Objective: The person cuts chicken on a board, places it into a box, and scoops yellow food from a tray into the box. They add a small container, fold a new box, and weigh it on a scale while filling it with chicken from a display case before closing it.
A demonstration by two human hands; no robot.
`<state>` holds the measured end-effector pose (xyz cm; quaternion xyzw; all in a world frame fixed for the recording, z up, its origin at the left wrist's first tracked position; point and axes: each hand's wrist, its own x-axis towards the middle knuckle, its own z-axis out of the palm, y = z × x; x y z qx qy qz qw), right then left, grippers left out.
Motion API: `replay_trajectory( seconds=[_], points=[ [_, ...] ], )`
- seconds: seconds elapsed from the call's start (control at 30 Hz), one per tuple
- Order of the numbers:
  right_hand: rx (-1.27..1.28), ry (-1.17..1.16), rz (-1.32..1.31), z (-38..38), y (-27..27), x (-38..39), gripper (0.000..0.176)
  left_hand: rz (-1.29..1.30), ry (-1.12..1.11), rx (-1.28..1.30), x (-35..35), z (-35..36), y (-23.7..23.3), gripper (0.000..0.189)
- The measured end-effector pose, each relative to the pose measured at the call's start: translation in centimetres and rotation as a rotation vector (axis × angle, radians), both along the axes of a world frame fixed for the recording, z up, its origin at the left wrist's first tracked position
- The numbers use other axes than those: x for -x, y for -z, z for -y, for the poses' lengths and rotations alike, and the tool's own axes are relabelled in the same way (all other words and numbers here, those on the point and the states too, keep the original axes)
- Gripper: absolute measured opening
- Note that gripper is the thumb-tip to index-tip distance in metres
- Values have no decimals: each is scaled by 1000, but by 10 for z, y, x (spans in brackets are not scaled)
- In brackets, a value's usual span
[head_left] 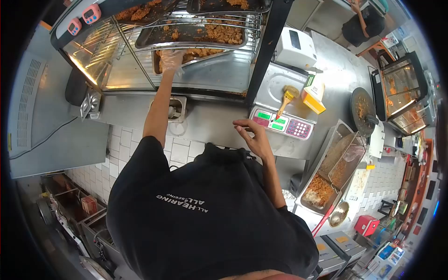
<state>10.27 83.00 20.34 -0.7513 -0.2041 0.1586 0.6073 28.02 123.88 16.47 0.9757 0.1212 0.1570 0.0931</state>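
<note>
My left hand (pixel 171 60), in a clear plastic glove, reaches into the heated display cabinet (pixel 198 90). It is at the near left end of a lower tray (pixel 205 58) holding fried pieces, its fingers largely hidden. Just above it, a wire shelf bears another metal tray (pixel 151 45) with brown fried pieces (pixel 224 33). My bare right hand (pixel 254 136) hovers near the counter's front edge, fingers stretched out and holding nothing. Close to it is a digital scale (pixel 297 128) with lit green displays, on which a yellow-handled brush (pixel 283 105) rests.
A yellow and white box (pixel 313 97) and a white machine (pixel 295 46) stand beside the scale. A metal container (pixel 177 115) sits below the cabinet. To the right are a fryer basket (pixel 347 156), breaded food (pixel 318 190) and a black pan (pixel 361 109). Another person (pixel 364 25) is farther back.
</note>
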Motion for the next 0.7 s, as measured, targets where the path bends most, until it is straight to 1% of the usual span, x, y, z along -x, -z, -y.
replay_trajectory(
  seconds=[0.03,0.07,0.1,0.17,0.2,0.27,0.3,0.37,0.4,0.47,0.53,0.6,0.63,0.7],
  points=[
    [5,5,-7,1,2,1,23,291,-143,425,3,2,0,34],
    [4,18,-19,1,5,2,23,442,-268,552,1,-2,6,46],
    [4,30,-33,2,7,3,23,432,-267,558,3,-7,13,46],
    [11,45,-55,2,12,4,23,567,-69,321,6,-10,19,40],
    [10,57,-69,2,13,5,23,563,-69,326,8,-6,18,40],
    [14,72,-83,3,16,7,23,345,42,563,19,4,15,32],
    [13,85,-95,3,17,8,23,342,43,564,27,10,11,32],
    [-2,92,-112,5,25,9,23,290,176,327,46,22,0,25],
    [-17,98,-128,5,26,10,24,281,185,327,55,28,-6,25],
    [-18,111,-152,7,27,10,24,617,367,219,68,44,-18,17],
    [-8,129,-174,12,22,11,26,589,336,324,94,63,-21,12],
    [-3,183,-183,21,26,12,25,525,223,480,120,101,-36,12],
    [5,189,-179,27,28,13,25,508,252,492,129,117,-37,12],
    [-34,251,-226,44,33,20,25,473,269,855,151,151,-37,13]
  ],
)
